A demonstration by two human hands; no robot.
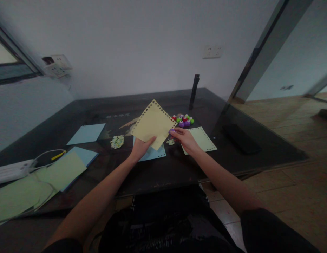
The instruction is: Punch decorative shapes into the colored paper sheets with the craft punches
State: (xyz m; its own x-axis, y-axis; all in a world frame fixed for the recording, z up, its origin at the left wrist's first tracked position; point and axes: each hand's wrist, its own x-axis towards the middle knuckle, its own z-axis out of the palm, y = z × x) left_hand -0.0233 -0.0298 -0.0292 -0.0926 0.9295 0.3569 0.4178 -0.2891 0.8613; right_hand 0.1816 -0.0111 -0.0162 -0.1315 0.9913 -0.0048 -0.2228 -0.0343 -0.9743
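My left hand [141, 147] holds up a yellow square sheet [153, 123] with small holes punched along its edges, gripping its lower corner. My right hand [184, 139] pinches a small purple craft punch [172, 131] against the sheet's right edge. Under the sheet a blue sheet [153, 154] lies on the dark table [179, 168]. A pale green sheet with punched edges [202, 138] lies just right of my right hand. A cluster of small coloured punches [183, 119] sits behind it.
Small piles of paper cut-outs [117, 141] lie left of my hands. Blue sheets [86, 134] and green sheets [60, 170] spread over the table's left, near a white power strip with cables [13, 171]. A dark upright tube [194, 92] stands at the back, a black flat object [241, 139] at right.
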